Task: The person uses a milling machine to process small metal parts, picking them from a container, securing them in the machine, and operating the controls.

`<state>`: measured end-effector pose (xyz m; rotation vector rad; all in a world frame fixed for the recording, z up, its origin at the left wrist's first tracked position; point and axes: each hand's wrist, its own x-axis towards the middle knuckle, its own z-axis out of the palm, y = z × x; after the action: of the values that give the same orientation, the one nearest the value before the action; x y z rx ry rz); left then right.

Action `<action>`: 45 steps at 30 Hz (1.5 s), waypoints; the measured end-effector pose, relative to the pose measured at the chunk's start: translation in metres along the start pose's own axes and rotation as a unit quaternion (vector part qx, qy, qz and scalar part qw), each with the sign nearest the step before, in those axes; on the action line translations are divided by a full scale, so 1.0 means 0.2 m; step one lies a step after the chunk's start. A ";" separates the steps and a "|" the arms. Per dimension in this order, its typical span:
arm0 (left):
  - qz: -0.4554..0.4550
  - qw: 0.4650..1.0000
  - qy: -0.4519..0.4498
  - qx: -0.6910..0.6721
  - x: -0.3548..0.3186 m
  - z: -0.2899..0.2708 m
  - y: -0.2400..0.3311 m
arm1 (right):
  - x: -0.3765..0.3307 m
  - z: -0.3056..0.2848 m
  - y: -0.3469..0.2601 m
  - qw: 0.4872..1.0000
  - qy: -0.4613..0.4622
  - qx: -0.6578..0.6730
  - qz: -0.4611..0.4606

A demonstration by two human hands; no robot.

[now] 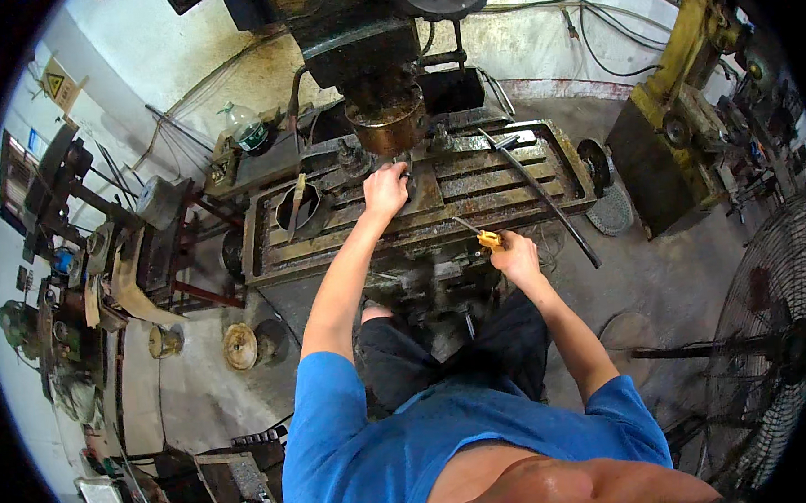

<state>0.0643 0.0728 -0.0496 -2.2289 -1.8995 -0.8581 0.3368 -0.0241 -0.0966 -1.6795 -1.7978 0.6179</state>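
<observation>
My left hand (385, 191) reaches onto the slotted machine table (499, 180), just below the round cutter head (386, 122) of a milling machine. Its fingers are closed at a small dark part, mostly hidden by the hand, whose kind I cannot make out. In front of the table's near edge, my right hand (518, 259) grips a yellow air blow gun (490, 240). The gun's thin metal nozzle points up and left, toward the table and apart from my left hand. Clamping bolts (352, 157) stand on the table left of the cutter head.
A dark pot (304, 215) with a brush (296, 202) sits on the table's left part. A long metal bar (549, 205) lies slanted across the right part, overhanging the near edge. A handwheel (594, 166) is at the right end; a large caged fan (767, 343) stands lower right.
</observation>
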 end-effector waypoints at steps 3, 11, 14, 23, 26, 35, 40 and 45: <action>-0.011 0.999 0.033 -0.002 0.00 0.03 0.01 | -0.04 -0.11 0.09 0.996 -0.019 0.077 -0.032; -0.010 0.999 0.034 0.025 -0.04 -0.01 0.05 | 0.03 -0.71 -0.27 0.985 0.026 0.133 -0.109; -0.022 0.999 0.015 0.021 0.00 0.00 0.04 | 0.06 -0.80 -0.35 0.982 0.005 0.156 -0.105; -0.019 0.998 0.046 -0.031 0.01 0.02 -0.02 | 0.20 -1.18 -0.60 0.970 0.022 0.142 -0.194; -0.109 0.994 0.011 0.002 0.04 0.00 -0.01 | 0.40 -1.35 -0.58 0.945 0.070 0.152 -0.281; -0.190 0.978 -0.047 -0.077 0.11 0.03 -0.08 | 0.50 -1.82 -1.24 0.790 0.227 0.403 -0.403; -0.212 0.974 -0.010 -0.084 0.08 0.04 -0.10 | 0.43 -1.68 -0.81 0.787 0.167 0.294 -0.516; -0.226 0.971 -0.033 -0.068 0.12 0.04 -0.05 | 0.31 -1.51 -0.74 0.777 0.206 0.306 -0.509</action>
<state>0.0598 0.0991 -0.0483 -1.9345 -2.5060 -1.0062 0.4409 0.0051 0.2282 -0.2323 -1.6033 0.2374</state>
